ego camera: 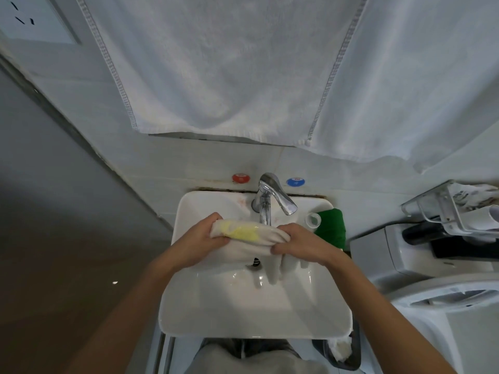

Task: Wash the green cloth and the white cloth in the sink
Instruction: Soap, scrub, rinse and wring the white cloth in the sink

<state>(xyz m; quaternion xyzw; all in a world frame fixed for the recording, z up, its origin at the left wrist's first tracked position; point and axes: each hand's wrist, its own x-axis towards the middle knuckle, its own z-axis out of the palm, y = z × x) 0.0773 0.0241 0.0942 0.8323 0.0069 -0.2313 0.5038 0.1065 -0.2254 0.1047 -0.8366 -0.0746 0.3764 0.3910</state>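
Both hands hold the white cloth with a yellow patch (251,234) over the white ceramic sink (253,314), just in front of the chrome tap (266,197). The left hand (205,238) has its fingers curled tightly around the left end of the rolled cloth. The right hand (297,242) has its fingers clamped on the right end, and a loose part of the cloth hangs down from it toward the drain (256,261). The cloth looks twisted between the two hands, so I judge that the person is wringing or rubbing it.

The dark green folded cloth (330,228) lies on the right back corner of the sink rim, beside a small clear plastic cup (313,220), apart from both hands. It seems not to be in the water now.

Some things could go wrong from here. The right elbow moves close to the green cloth and the cup, so a wide twist may push them off the rim. If the cloth is twisted too high above the basin, water may splash outside onto the floor. The hanging end may also cover the drain and slow the flow of water.
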